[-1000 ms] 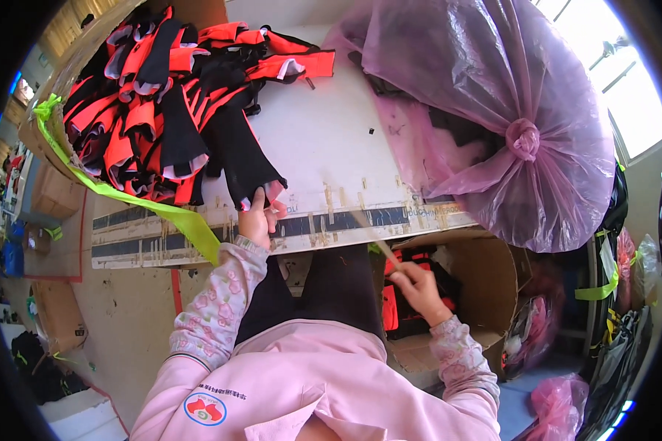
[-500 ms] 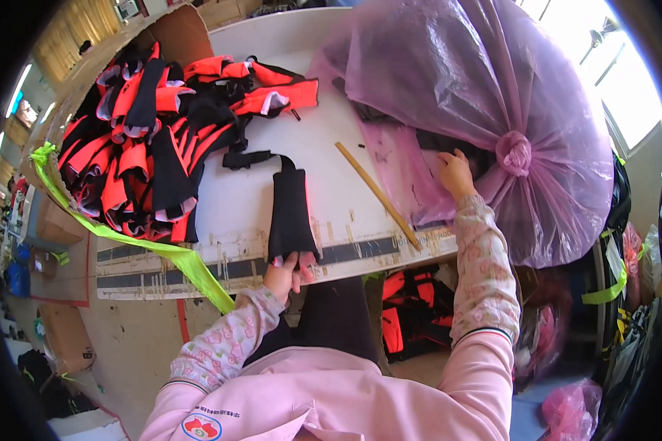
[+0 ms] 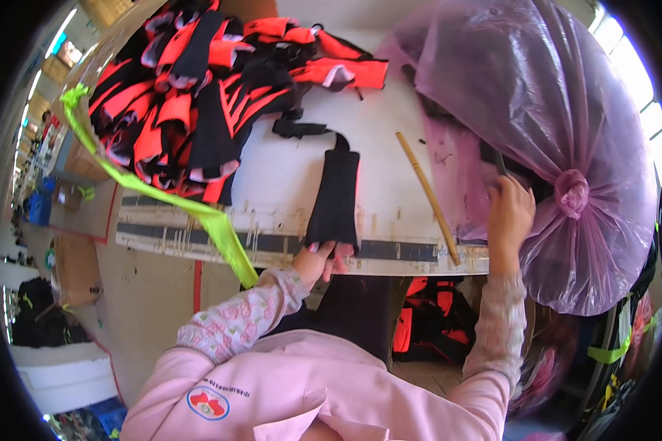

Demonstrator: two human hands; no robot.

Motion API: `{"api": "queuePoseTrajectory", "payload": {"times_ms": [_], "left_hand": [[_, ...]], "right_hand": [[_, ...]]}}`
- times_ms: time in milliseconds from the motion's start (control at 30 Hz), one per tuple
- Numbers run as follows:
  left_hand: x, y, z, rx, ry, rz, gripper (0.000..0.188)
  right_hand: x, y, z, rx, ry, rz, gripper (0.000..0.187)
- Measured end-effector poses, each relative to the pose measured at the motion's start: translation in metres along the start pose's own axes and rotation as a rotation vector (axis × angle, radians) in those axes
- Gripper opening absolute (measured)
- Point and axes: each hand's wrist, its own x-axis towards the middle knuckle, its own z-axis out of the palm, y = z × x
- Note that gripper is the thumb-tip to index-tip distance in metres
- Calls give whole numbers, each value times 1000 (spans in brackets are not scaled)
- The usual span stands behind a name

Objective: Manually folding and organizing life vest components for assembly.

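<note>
We count one black piece (image 3: 335,192), left grip (image 3: 318,262) clamped on it; one yellow stick (image 3: 428,198); right grip (image 3: 510,213), can't tell.

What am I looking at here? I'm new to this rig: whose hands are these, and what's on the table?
There's no machine: these are a person's bare hands. Every picture comes from a camera worn on that person's head, looking down; its fisheye lens bends straight edges. On the white table are a black-and-orange heap at left, a yellow stick and a knotted purple bag at right. The left hand holds a black piece by its near end. The right hand, beside the bag, seems to pinch something thin and dark.
</note>
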Motion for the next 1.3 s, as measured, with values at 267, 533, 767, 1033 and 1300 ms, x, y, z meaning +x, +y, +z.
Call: {"api": "queuePoseTrajectory", "payload": {"times_ms": [267,533,767,1033,1300], "left_hand": [[-4,15,12,-19,-83,-32,21],[25,-47,8,-117,-17,417,19],[-45,26,29,118,-226,313,20],[-37,-11,29,-49,-151,270,19],[-47,-35,39,37,-25,104,20]], "right_hand": [[-73,-95,-159,1096,91,-259,21],[-67,-147,-153,1003,88,-696,28],[-75,-174,-95,675,-300,-622,35],[-92,-213,-68,296,-548,-450,28],[-108,-207,2,342,-726,-491,9]]}}
